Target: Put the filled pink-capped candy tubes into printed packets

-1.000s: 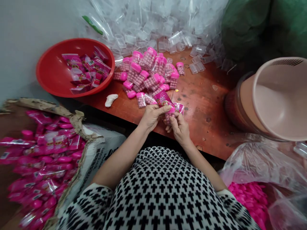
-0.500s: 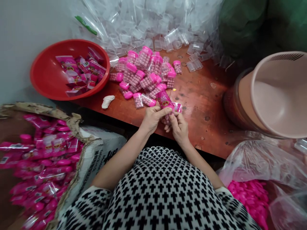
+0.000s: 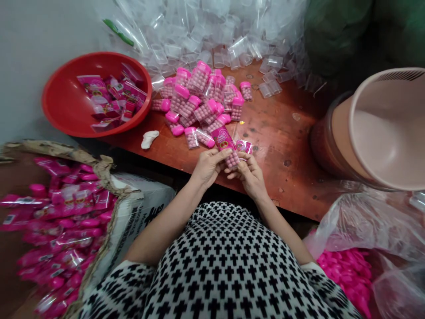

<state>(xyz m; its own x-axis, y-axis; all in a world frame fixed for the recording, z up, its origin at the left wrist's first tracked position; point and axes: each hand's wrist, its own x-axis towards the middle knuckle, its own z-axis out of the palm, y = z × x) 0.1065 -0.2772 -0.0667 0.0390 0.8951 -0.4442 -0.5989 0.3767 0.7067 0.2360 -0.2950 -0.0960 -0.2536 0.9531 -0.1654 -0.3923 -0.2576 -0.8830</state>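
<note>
Wooden table [image 3: 279, 146], candy tubes [image 3: 195, 102], red basin [image 3: 63, 110] nearby

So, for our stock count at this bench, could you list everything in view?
red plastic basin: one, red, far left of table
printed packets: many, pink, in basin
filled tubes: many, pink caps, piled mid-table
empty plastic tubes: many, clear, heaped behind
white lump: one, white, on table
table: one, reddish brown, centre
plastic bucket: one, pale pink, tilted, right
cardboard box: one, brown, lower left, holding pink-labelled tubes
plastic bag: one, clear, lower right, beside loose pink caps
green sack: one, green, upper right
labelled tube: one, pink, between hands
left hand: one, on tube
right hand: one, on tube's lower end
</note>
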